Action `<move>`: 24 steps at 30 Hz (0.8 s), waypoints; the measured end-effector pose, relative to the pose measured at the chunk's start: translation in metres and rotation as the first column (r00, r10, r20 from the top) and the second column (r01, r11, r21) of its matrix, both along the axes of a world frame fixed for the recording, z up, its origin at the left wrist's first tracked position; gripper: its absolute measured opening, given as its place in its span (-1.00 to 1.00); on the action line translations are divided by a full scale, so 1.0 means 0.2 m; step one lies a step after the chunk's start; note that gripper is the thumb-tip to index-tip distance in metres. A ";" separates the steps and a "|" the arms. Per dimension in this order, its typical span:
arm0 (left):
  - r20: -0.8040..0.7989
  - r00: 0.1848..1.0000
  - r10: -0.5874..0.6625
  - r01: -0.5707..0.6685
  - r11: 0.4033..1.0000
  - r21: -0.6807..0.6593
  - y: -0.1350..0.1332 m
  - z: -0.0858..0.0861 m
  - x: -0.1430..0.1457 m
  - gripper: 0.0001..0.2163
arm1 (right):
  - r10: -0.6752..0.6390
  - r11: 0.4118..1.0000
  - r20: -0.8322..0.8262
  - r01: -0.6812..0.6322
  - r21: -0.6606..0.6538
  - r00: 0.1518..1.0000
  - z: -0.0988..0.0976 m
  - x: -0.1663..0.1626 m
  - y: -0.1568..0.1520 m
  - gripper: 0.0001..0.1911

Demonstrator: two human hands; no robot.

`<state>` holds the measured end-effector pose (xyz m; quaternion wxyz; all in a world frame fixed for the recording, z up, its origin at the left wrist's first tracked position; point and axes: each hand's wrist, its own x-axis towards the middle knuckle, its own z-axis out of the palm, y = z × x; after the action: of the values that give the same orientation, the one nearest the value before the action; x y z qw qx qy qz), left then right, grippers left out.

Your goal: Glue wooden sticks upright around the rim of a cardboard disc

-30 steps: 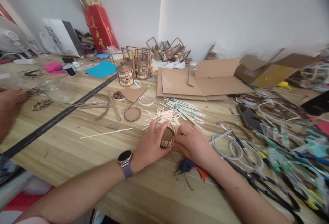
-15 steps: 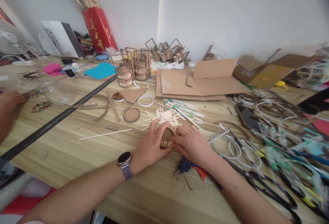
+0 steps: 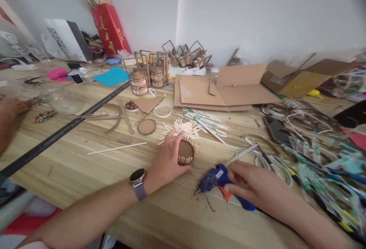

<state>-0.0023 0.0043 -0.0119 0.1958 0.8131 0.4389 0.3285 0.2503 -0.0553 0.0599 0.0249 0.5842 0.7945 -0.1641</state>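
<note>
The left hand [image 3: 167, 162] cups a little stick basket [image 3: 186, 151] on the desk [image 3: 85, 173], fingers curled against its side. The right hand [image 3: 257, 188] grips a blue glue gun [image 3: 214, 177] lying just beside it, nozzle pointing left. The hot tip could burn those fingers or drip, and a slack hold might let the upright sticks splay. The pale wooden desk is crowded with loose sticks [image 3: 185, 127], cardboard [image 3: 200, 93] and finished baskets [image 3: 148, 77] below a white wall [image 3: 257, 13]. Another person's hand [image 3: 10, 108] rests far left.

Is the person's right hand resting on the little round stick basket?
No, the right hand grips the blue glue gun, apart from the round stick basket, which only the left hand holds.
</note>
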 end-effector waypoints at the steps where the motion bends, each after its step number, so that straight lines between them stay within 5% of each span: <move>1: -0.005 1.000 0.012 -0.012 1.000 0.006 0.00 0.00 0.00 0.05 | -0.036 0.997 0.006 0.036 -0.063 0.999 -0.02 0.01 -0.01 -0.78; 5: -0.035 0.999 0.036 -0.034 0.998 0.043 -0.01 0.00 0.02 0.01 | -0.106 0.973 -0.013 0.101 -0.207 0.994 -0.09 0.03 -0.02 -0.79; 15: -0.059 0.997 0.057 -0.056 0.998 0.027 -0.01 0.01 0.03 -0.10 | -0.164 0.982 -0.271 0.130 -0.137 0.949 -0.04 0.09 -0.03 -0.75; 24: -0.070 0.995 0.073 -0.074 0.997 -0.010 -0.01 0.02 0.03 -0.12 | -0.332 0.923 -0.596 0.381 -0.047 0.731 -0.12 0.11 -0.03 -0.64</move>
<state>0.0040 0.0018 -0.0071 0.1735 0.8059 0.4773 0.3043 0.2730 -0.0607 0.0357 -0.2796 0.6451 0.6405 -0.3090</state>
